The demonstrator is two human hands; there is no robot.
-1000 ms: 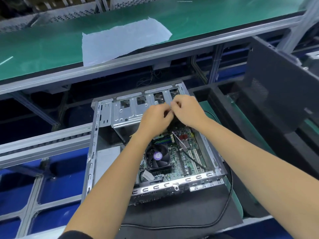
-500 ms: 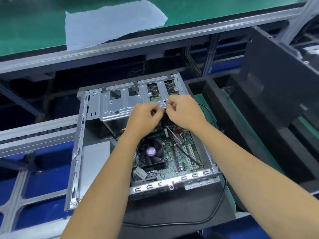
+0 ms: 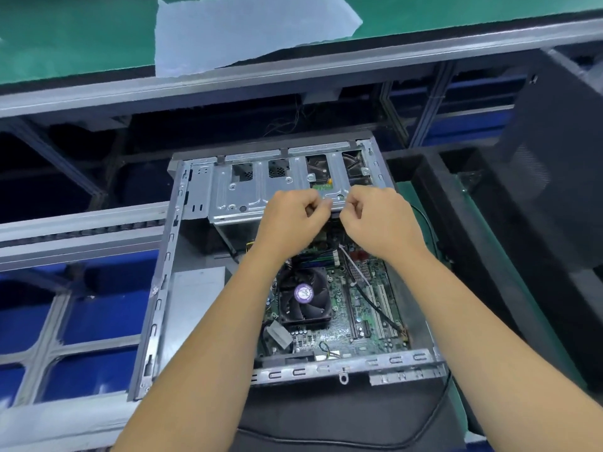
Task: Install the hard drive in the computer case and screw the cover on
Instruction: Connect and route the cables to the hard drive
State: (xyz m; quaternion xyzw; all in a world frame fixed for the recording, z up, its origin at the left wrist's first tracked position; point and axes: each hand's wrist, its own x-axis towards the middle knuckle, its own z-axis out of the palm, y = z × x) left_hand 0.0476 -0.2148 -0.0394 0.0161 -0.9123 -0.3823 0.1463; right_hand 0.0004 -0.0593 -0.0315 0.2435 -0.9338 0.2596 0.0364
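Bright even light, soft focus, curved edges

Computer case (image 3: 163, 288): bare silver-grey metal, frame punched with rows of small slots. Drive cage (image 3: 248, 190): same silver-grey, dark cut-outs showing perforated mesh. Motherboard (image 3: 368, 321): green, with pale cream slots. Cooler fan (image 3: 305, 296): black, round purple centre label. Cable (image 3: 375, 305): black. Mat (image 3: 342, 415) under case: black. Conveyor belt (image 3: 81, 34): green, carrying a pale blue-white sheet (image 3: 248, 31). Rails (image 3: 81, 230): grey aluminium. Bins (image 3: 98, 318) below: blue. Panel (image 3: 554, 158) at right: black, dotted vent patch.
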